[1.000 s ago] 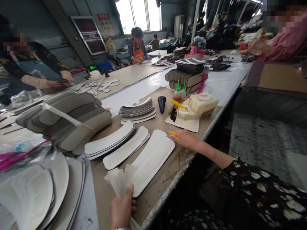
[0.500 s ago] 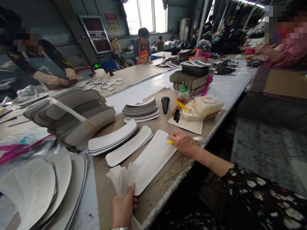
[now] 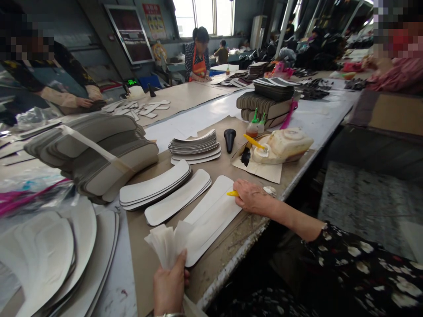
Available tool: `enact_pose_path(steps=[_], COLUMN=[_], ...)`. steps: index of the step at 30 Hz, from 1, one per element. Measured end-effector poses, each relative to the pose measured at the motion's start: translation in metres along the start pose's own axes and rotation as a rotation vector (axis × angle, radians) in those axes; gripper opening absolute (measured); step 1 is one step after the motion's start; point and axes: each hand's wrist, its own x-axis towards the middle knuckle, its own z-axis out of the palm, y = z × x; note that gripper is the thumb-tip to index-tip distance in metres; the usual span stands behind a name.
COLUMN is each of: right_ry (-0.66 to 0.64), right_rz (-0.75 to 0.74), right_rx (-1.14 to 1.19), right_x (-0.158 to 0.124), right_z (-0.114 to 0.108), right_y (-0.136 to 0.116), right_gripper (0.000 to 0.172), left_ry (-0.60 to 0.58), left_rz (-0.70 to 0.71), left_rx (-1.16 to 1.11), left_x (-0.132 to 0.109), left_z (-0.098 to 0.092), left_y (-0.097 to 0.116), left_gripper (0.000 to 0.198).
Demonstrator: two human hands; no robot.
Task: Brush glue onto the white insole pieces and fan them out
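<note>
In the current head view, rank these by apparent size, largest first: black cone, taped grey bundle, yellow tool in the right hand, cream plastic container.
1. Taped grey bundle
2. Cream plastic container
3. Black cone
4. Yellow tool, by its visible part only; the right hand seems to cover the rest.

No wording readable anywhere. On red-and-yellow wall poster (image 3: 154,22): pale heading across red top, characters too blurred to make out. On framed dark-panelled board (image 3: 128,35) left of poster: any print too dim to read. On small display (image 3: 131,82) below: glowing green marks, too small to decipher.
</note>
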Motion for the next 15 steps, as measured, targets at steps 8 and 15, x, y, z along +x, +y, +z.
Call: enact_pose_path(steps=[8, 15], right_ry=[0.041, 0.219], right_rz=[-0.035, -0.103], right_rx=[0.134, -0.028], right_x=[-0.007, -0.006], right_z=[-0.009, -0.007], right_y=[-0.004, -0.006], right_gripper=[0.016, 0.015], left_ry=[-0.009, -0.006], left_rz=[-0.085, -0.073], left_rx=[-0.044, -0.027], left_x=[-0.004, -0.005], left_z=[-0.002, -0.001], left_y=[0.006, 0.007], left_gripper=[0.031, 0.03])
